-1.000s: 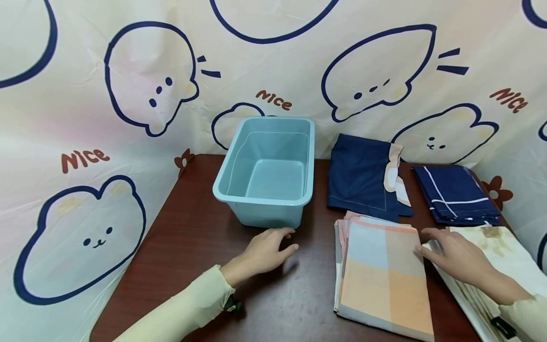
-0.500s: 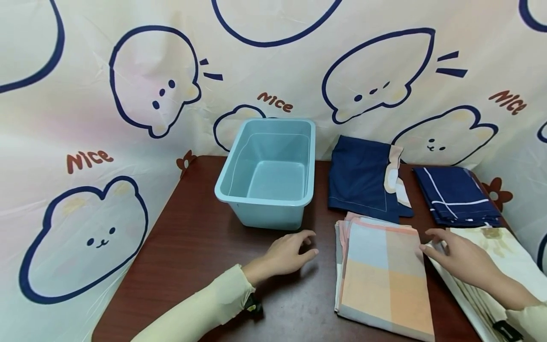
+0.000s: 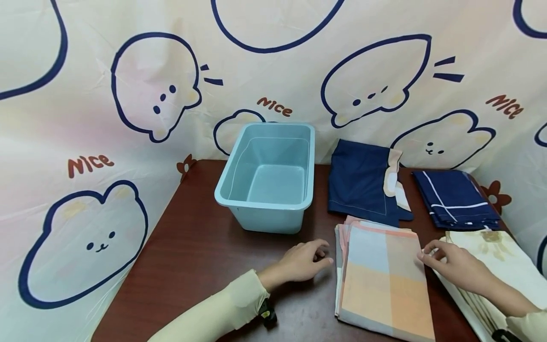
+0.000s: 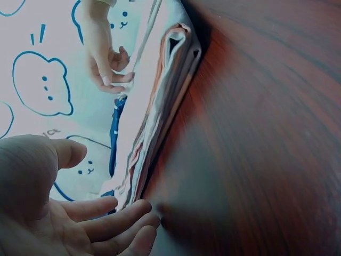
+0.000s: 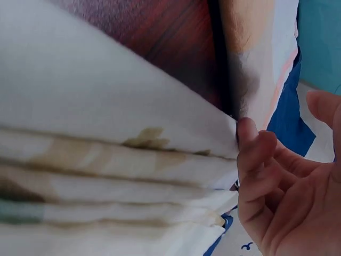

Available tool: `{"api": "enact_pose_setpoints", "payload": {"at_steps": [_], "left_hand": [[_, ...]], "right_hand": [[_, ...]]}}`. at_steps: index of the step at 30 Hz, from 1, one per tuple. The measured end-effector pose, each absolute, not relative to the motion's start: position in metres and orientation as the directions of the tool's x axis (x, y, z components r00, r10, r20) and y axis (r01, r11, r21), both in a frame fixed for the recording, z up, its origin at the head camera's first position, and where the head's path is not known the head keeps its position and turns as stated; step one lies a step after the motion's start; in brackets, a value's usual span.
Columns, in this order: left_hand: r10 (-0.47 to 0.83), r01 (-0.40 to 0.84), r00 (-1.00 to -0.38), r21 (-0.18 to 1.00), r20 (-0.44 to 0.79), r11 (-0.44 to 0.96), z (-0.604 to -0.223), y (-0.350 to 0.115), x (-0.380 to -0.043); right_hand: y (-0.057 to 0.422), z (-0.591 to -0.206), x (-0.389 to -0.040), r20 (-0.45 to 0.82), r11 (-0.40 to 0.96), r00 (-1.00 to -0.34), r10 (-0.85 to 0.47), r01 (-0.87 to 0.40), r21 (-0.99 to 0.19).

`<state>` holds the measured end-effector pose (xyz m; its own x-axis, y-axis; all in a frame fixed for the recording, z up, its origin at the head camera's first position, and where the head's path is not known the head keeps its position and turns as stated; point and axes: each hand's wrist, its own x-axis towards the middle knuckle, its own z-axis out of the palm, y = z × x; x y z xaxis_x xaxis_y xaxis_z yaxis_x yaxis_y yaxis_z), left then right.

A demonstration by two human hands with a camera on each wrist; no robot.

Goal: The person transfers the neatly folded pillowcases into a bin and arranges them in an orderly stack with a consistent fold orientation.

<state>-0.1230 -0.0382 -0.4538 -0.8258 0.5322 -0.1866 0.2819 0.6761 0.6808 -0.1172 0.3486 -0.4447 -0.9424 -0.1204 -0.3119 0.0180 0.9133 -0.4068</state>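
A folded checked cloth (image 3: 386,280) in pale blue, beige and orange lies between my two hands on the dark red-brown table. In the head view my left hand (image 3: 301,261) is just left of it, fingers bent loosely and holding nothing. The left wrist view shows the left thumb apart from the fingers, beside the stacked folds of the checked cloth (image 4: 154,112). My right hand (image 3: 459,266) is at its right edge, over a folded cream cloth (image 3: 500,251). Seen from the right wrist, the loosely curled fingers (image 5: 258,160) are by the cloth edges, with the thumb apart.
A light blue plastic basin (image 3: 275,218) stands at the back middle. Behind the checked cloth lies a folded navy cloth (image 3: 359,178); a navy cloth with white lines (image 3: 457,199) is to its right. A patterned curtain (image 3: 141,142) borders the table (image 3: 179,266).
My left hand has moved right, from in front of the basin to beside the checked cloth. The right hand has barely moved. The head view has shifted slightly.
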Motion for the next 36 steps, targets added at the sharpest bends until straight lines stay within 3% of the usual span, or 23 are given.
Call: {"api": "enact_pose_setpoints", "payload": {"at_steps": [5, 18, 24, 36], "left_hand": [[0.556, 0.251, -0.805, 0.730, -0.208, 0.636, -0.454, -0.032, -0.122], [0.579, 0.166, -0.769, 0.791, -0.270, 0.589, -0.453, -0.019, -0.118], [0.563, 0.131, -0.763, 0.777, -0.318, 0.616, -0.452, -0.015, -0.120], [0.599, -0.030, -0.721, 0.879, -0.349, 0.475, -0.457, -0.015, -0.130]], "right_hand": [[0.348, -0.448, -0.117, -0.342, 0.897, -0.928, -0.147, 0.021, -0.442], [0.348, -0.452, -0.115, -0.481, 0.788, -0.861, -0.164, 0.179, -0.589], [0.354, -0.453, -0.116, -0.531, 0.765, -0.830, -0.170, 0.228, -0.602], [0.359, -0.454, -0.122, -0.620, 0.720, -0.769, -0.155, 0.342, -0.604]]}}
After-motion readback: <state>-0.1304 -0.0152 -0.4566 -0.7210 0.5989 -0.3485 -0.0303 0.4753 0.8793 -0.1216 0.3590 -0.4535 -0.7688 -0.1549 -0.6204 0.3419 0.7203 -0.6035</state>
